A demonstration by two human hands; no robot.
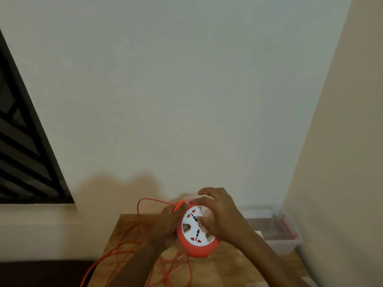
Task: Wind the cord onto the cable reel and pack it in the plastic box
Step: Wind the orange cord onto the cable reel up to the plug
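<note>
An orange cable reel (198,248) with a white socket face is held tilted above the wooden table (230,266). My left hand (169,221) grips the reel's left side, with the orange cord (126,248) running past its fingers. My right hand (219,212) lies over the white face, fingers curled on it. Loose orange cord loops up behind the left hand and spreads in tangles over the table and off its front left edge. A clear plastic box (288,243) with a red latch stands at the table's right end.
The table stands in a corner, with a white wall behind and a cream wall to the right. A dark window grille (24,152) is at the left. A dark surface (41,274) lies below the table's left side.
</note>
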